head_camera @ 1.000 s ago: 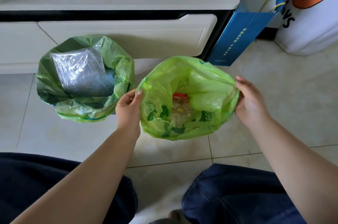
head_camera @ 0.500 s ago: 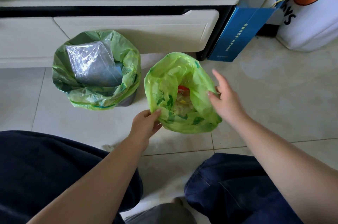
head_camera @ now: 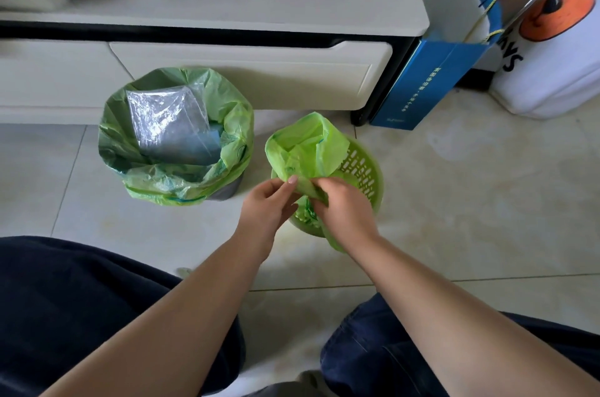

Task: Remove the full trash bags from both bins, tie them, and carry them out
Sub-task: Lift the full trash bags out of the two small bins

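Two bins stand on the tiled floor in front of a white cabinet. The right one is a green slotted plastic bin (head_camera: 360, 166); its light green trash bag (head_camera: 308, 143) is pulled off the rim and bunched upward. My left hand (head_camera: 268, 205) and my right hand (head_camera: 344, 208) both pinch the near edge of that bag, close together. The left bin (head_camera: 227, 190) is grey and lined with a second green trash bag (head_camera: 175, 182), folded over its rim and holding a clear plastic wrapper (head_camera: 168, 124). The right bag's contents are hidden.
A white cabinet with a drawer (head_camera: 253, 72) runs behind the bins. A blue paper carrier bag (head_camera: 428, 81) leans at its right end, beside a white container with an orange print (head_camera: 552, 39). My knees in dark trousers (head_camera: 81, 309) fill the lower frame.
The right bag's mouth, spread wide over the bin a second ago, has been gathered. Both hands moved from the sides to the near edge, and the green bin's slotted wall now shows.
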### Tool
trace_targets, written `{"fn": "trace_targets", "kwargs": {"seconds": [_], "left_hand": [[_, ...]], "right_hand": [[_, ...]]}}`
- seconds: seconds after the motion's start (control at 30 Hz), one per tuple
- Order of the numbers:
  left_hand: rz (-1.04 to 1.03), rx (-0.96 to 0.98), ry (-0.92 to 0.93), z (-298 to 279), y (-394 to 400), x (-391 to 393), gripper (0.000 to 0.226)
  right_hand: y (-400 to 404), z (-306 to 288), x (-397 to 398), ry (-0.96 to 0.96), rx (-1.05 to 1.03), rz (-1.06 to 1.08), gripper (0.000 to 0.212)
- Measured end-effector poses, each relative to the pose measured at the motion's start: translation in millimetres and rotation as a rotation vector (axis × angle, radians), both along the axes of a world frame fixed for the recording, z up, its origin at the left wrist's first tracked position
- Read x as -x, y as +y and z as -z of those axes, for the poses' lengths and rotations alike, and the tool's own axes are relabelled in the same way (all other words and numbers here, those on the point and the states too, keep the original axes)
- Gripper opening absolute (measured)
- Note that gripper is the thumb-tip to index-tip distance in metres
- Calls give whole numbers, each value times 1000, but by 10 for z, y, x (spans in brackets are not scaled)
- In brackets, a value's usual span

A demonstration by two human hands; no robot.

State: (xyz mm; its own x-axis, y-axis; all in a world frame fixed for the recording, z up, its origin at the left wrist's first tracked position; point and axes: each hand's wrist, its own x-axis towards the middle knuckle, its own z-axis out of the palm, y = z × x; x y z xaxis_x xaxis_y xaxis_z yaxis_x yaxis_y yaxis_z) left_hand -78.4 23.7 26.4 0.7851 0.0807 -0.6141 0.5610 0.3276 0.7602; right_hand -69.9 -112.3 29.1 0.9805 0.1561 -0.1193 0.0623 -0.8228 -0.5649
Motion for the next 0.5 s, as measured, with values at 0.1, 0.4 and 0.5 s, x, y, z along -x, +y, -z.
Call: {"fn": "trace_targets", "kwargs": {"seconds": [0.1,0.4,0.5], "left_hand": [[-45,-125,39,134,78,64,28],[-30,-94,352,567,29,152,42],[-49,-53,379,643,-46,150,32]], "right_hand": [[-42,-42,-64,4,-105,155,50],[-170,-52,-312,250,-464,544,23],[-163,-86,-361,215,-470,520,18]]}}
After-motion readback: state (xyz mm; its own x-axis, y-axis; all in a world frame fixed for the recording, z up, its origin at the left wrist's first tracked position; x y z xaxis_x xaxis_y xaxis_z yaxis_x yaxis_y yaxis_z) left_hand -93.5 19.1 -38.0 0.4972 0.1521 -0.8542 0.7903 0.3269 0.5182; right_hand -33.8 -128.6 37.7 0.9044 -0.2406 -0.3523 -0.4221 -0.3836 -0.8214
